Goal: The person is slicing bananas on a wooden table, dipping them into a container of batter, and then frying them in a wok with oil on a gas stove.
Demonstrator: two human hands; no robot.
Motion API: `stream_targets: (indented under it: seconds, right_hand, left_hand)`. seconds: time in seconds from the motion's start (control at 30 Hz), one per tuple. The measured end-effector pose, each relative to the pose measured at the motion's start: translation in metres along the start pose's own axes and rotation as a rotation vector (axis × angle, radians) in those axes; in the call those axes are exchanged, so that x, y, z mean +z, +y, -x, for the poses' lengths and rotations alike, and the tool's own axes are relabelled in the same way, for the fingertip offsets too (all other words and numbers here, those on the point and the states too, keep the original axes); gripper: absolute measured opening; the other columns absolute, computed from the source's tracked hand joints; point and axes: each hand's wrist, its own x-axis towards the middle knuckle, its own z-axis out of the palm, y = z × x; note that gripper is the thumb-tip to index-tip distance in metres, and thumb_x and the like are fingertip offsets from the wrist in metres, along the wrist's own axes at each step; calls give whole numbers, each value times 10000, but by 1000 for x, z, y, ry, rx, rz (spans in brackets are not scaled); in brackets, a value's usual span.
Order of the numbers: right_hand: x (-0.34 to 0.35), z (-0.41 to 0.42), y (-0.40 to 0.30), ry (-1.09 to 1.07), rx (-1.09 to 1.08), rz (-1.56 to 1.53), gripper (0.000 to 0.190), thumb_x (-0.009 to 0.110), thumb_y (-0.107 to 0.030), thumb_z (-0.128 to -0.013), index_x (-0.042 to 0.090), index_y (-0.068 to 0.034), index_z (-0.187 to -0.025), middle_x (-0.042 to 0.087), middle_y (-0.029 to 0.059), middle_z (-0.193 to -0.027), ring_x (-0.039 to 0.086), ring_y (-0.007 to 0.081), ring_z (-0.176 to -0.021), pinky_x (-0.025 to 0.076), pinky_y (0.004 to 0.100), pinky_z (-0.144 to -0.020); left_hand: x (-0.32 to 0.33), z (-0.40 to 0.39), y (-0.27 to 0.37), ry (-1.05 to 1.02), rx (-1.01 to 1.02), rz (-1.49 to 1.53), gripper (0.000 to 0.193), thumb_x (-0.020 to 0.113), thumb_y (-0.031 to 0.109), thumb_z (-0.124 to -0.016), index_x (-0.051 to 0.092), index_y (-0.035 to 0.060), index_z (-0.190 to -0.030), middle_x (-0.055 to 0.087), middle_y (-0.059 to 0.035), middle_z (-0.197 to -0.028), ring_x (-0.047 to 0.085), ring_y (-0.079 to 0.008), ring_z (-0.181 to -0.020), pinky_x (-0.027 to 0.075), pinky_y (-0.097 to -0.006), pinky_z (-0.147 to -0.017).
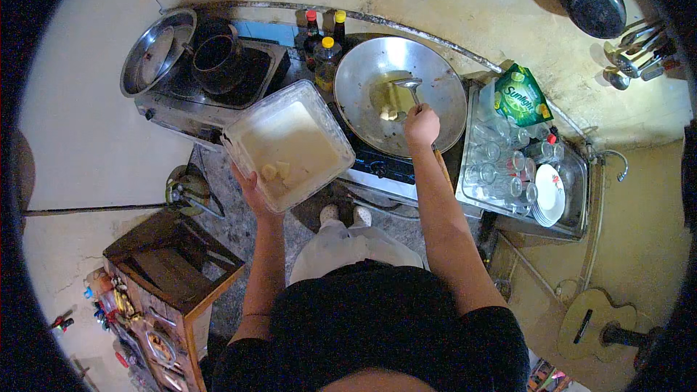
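My left hand (249, 190) supports a square translucent plastic container (318, 114) by its lower left corner. The container tilts toward the wok, and a few pale yellowish food pieces (276, 170) lie near its lower corner. On the stove to the right sits a wide metal wok (359, 125) with a pool of oil (402, 99) in its bottom. Some pale pieces (388, 113) are in that oil. My right hand (421, 125) grips a metal wok spatula (409, 84) with a wooden handle, its head over the oil inside the wok.
Three bottles (328, 57) stand left of the wok. Farther left, a dark pot (215, 60) and metal basin (130, 68) rest at another stove. Drinking glasses (490, 149), stacked plates (549, 196) and a green Sunlight pouch (523, 95) fill the sink side. A wooden stand (188, 294) is lower left.
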Motion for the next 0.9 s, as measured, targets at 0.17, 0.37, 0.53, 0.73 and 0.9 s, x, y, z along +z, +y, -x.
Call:
stream_targets:
  seconds: [0.17, 0.37, 0.53, 0.73, 0.9]
  right_hand:
    - [-22, 3, -5, 29, -7, -40, 232, 569, -248, -807, 673, -41, -801, 646, 204, -748, 639, 372, -709, 511, 453, -653]
    - [-35, 7, -4, 40, -21, -64, 232, 568, -248, -825, 671, -41, -841, 645, 202, -744, 639, 370, -709, 511, 445, -649]
    - [-21, 3, 5, 18, -130, -26, 214, 560, -240, -840, 670, -60, -870, 647, 188, -745, 638, 365, -714, 506, 445, -641]
    - [-29, 13, 1, 76, -123, -84, 201, 567, -229, -852, 667, -56, -876, 653, 165, -735, 649, 324, -678, 504, 419, -618]
    - [-52, 8, 25, 137, 234, -1246, 165, 578, -165, -872, 620, -10, -910, 655, 87, -762, 600, 133, -566, 425, 242, -467]
  left_hand:
    - [-15, -7, 7, -13, 46, -12, 789, 599, 212, -780, 163, 178, -1437, 331, -120, -1387, 390, -331, -1224, 372, -450, -1003]
    - [-60, -25, 20, -144, 167, -728, 791, 601, 196, -776, 172, 161, -1440, 340, -126, -1383, 403, -313, -1219, 376, -427, -1002]
    - [-13, -4, -10, -183, 296, -827, 796, 617, 210, -762, 190, 149, -1430, 365, -135, -1360, 435, -320, -1184, 393, -428, -983]
    - [-15, -1, -16, -123, 338, -893, 818, 641, 225, -747, 192, 142, -1427, 373, -131, -1344, 433, -313, -1176, 415, -427, -957]
    - [-40, -13, -24, -73, 216, -816, 811, 629, 233, -749, 194, 136, -1427, 361, -127, -1352, 419, -300, -1192, 410, -408, -960]
